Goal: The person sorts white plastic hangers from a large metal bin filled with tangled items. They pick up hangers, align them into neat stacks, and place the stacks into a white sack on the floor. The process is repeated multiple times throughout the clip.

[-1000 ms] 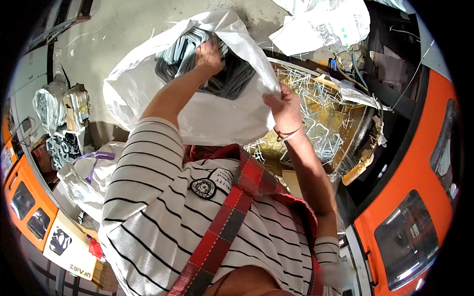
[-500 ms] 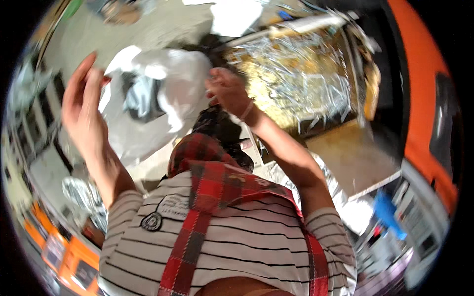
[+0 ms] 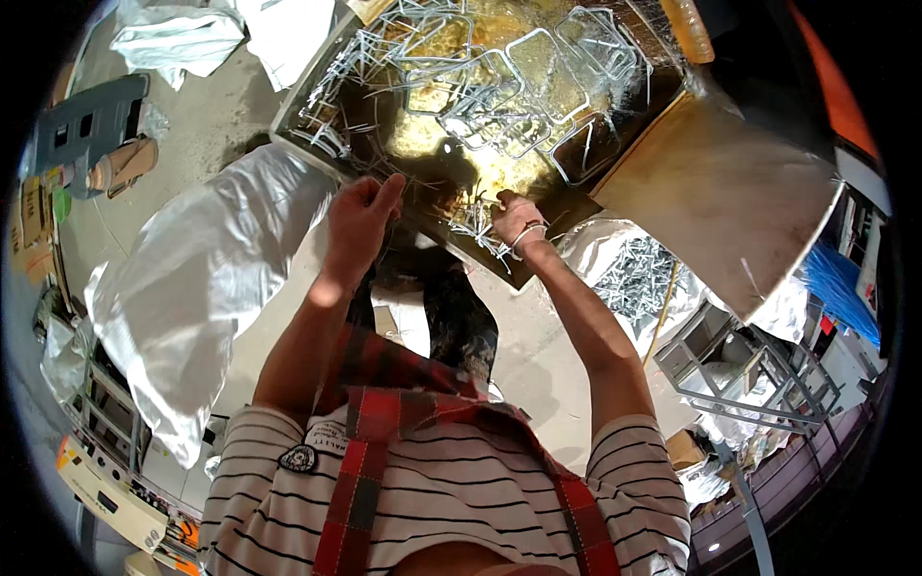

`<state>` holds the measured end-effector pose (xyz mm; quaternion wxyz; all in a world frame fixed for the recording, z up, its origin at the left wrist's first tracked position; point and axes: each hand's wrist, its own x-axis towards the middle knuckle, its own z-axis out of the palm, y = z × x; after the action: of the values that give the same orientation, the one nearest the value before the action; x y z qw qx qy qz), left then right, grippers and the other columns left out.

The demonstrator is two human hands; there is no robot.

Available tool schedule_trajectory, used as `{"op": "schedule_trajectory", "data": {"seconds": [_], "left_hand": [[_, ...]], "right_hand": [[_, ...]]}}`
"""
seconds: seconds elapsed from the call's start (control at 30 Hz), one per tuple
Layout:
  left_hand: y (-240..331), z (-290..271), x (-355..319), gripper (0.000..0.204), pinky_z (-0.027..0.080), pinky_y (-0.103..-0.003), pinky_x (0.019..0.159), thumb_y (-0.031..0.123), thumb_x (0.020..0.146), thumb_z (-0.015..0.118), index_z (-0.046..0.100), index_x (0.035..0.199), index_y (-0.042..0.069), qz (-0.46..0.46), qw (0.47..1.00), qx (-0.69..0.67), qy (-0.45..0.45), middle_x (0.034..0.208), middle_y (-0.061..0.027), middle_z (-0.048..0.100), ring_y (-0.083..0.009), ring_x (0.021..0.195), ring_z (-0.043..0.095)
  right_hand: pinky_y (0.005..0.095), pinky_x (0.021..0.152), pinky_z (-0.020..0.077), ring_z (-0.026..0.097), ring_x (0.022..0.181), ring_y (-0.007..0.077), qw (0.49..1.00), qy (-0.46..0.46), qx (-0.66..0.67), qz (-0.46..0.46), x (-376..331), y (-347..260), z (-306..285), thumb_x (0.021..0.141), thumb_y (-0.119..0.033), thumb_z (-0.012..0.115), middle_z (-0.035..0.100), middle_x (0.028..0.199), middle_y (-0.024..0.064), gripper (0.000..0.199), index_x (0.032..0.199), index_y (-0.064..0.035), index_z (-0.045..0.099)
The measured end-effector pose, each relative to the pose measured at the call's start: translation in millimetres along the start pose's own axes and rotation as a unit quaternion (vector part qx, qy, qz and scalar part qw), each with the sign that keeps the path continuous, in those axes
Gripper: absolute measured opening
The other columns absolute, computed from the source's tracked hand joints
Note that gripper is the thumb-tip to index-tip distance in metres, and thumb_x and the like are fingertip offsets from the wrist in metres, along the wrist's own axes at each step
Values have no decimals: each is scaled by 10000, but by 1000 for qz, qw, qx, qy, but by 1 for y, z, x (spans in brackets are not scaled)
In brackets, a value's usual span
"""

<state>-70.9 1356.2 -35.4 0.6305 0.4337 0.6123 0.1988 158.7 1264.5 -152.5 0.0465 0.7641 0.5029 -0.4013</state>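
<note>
Both my hands are over the near edge of a wide, oily-looking tray (image 3: pixel 615 163). Bent metal wire loops (image 3: pixel 538 86) lie across its middle and far side. My left hand (image 3: pixel 360 226) is closed, thumb against curled fingers, above the near left edge; whatever it may hold is too small to make out. My right hand (image 3: pixel 517 219) has its fingers drawn together beside a little heap of short metal pieces (image 3: pixel 473 227) in the near corner. I cannot make out what is in its fingertips. More thin metal pieces (image 3: pixel 331 106) are along the tray's left side.
A large white plastic sack (image 3: pixel 211 269) slumps to the left of the tray. On the right, an open white bag holds many small metal pieces (image 3: pixel 636 278), beside a brown board (image 3: pixel 720 192). A metal frame stand (image 3: pixel 759 374) is farther right. White sheets (image 3: pixel 182 38) lie far left.
My view has swung from the white sack to the tray. My left hand has gone from spread fingers by the sack to closed above the tray; my right hand has come to its near corner.
</note>
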Motion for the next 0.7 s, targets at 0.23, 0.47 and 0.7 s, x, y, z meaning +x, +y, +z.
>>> {"op": "schedule_trajectory", "data": {"seconds": [0.23, 0.47, 0.7], "left_hand": [[-136, 32, 90, 316, 399, -204, 652, 277, 867, 565, 578, 1031, 7, -26, 997, -39, -63, 856, 4, 562, -56, 751, 477], [-220, 38, 148, 285, 408, -206, 674, 209, 854, 578, 567, 1054, 7, -41, 997, -55, -25, 856, -8, 574, -66, 756, 499], [-241, 31, 169, 243, 425, -217, 700, 150, 849, 582, 579, 1043, 4, 1, 994, -17, -112, 890, -29, 605, -69, 781, 523]], "right_hand": [[399, 903, 367, 450, 1073, 253, 975, 57, -168, -134, 163, 54, 55, 737, -156, 553, 544, 1098, 83, 348, 1079, -96, 532], [380, 875, 396, 499, 1018, 299, 914, 171, -223, -294, 336, -6, 60, 693, -93, 579, 568, 1008, 154, 387, 1075, -72, 518], [348, 803, 466, 553, 966, 270, 918, 13, -305, -255, 478, -23, 94, 587, -181, 700, 552, 1113, 119, 723, 1241, -101, 401]]}}
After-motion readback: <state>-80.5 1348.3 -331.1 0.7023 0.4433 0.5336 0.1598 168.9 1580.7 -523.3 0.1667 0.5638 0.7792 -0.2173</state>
